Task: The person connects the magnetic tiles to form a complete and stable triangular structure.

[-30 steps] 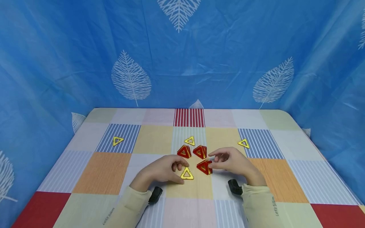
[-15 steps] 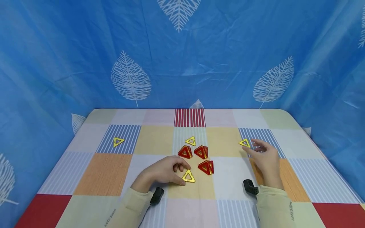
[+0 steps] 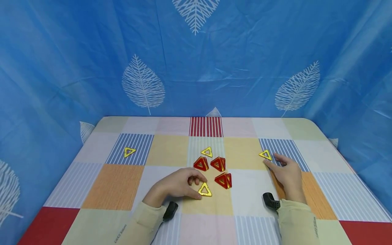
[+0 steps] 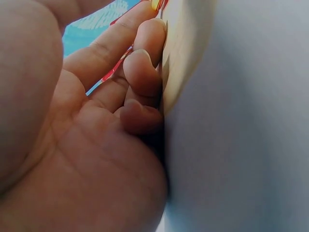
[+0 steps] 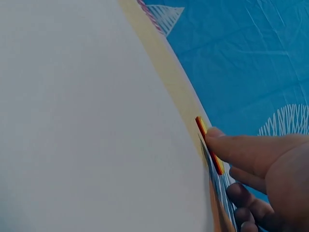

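In the head view my left hand [image 3: 180, 183] rests on the cloth, its thumb and index finger holding the left side of a yellow triangle tile [image 3: 205, 190]. My right hand [image 3: 286, 173] is at the right, thumb and index finger pinching another yellow triangle tile [image 3: 265, 155]. The right wrist view shows the thumb against that tile [image 5: 211, 147], which has a red and yellow edge. The left wrist view shows the left palm [image 4: 91, 159] with curled fingers; only a sliver of red and yellow shows past the fingertips.
Three red triangular pieces [image 3: 200, 163] [image 3: 218, 164] [image 3: 223, 180] with yellow parts stand between the hands. One yellow triangle tile [image 3: 207, 152] lies behind them, another [image 3: 129, 152] at far left. A patchwork cloth [image 3: 113, 187] covers the table; a blue curtain [image 3: 239, 58] hangs behind it.
My right hand has left the near-right red piece and moved right to the yellow triangle tile there, taking hold of it. The left hand keeps its place at its tile.
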`<action>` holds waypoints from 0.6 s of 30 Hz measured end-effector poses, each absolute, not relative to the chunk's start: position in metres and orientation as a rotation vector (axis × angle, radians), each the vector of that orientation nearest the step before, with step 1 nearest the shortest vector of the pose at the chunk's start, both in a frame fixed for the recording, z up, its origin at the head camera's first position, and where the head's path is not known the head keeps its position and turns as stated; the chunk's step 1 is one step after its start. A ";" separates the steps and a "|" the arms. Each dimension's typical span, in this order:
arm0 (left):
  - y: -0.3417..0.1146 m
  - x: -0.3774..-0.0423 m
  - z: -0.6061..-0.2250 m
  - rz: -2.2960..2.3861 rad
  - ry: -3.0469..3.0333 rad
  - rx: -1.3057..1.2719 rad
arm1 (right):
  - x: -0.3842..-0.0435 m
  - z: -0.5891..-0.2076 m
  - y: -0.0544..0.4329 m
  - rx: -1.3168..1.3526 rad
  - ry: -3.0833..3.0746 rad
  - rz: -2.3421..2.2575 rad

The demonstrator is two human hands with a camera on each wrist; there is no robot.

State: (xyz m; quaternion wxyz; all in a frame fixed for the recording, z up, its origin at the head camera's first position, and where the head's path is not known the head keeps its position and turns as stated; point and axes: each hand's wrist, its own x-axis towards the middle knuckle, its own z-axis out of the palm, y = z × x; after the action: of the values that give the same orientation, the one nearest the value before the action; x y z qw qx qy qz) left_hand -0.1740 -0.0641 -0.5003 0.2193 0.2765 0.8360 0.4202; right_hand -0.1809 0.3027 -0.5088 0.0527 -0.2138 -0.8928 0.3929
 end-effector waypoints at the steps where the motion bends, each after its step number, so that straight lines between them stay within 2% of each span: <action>1: -0.064 -0.174 -0.501 1.161 2.316 0.759 | -0.182 -0.508 0.302 -0.647 -2.727 1.175; 18: -0.063 -0.175 -0.502 1.138 2.336 0.754 | -0.191 -0.507 0.297 -0.665 -2.716 1.071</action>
State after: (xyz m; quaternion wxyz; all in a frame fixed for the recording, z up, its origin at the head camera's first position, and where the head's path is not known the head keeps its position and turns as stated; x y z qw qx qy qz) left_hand -0.1749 -0.0632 -0.5020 0.2163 0.2720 0.8429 0.4108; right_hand -0.1907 0.2973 -0.5067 0.0735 -0.2214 -0.9046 0.3566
